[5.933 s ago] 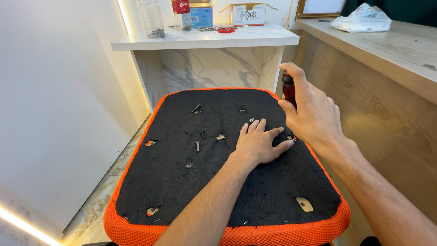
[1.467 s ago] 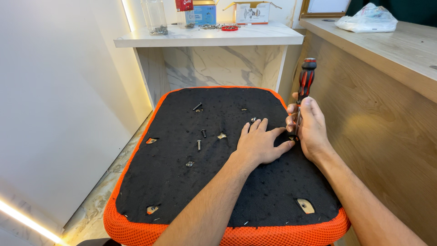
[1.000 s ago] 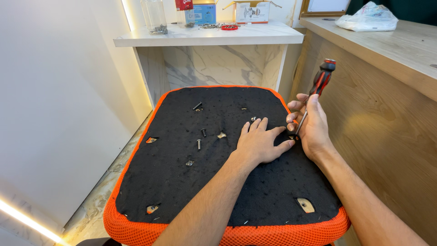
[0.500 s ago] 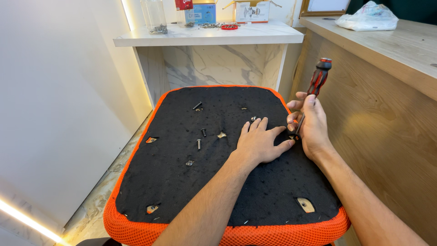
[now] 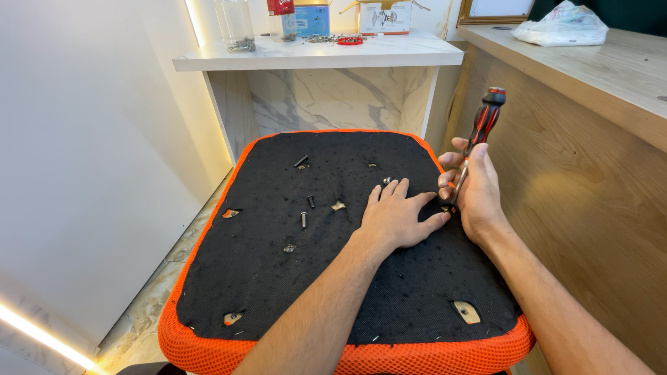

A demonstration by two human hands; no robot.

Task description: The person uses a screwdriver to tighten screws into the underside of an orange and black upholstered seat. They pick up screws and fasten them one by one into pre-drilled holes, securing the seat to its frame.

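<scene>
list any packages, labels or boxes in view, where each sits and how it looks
Blue box: on the marble shelf at the back, left of centre, rectangular.
Open cardboard box: same shelf, right of the blue box, brown flaps up, pale printed front.
Red label: on a clear bottle, left of the blue box.
White plastic bag: on the wooden counter, top right, crumpled.

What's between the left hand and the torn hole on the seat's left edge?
Head view: between the left hand and the torn hole lie two loose bolts on black fabric, plus a small star-shaped tear nearer the hand.
</scene>
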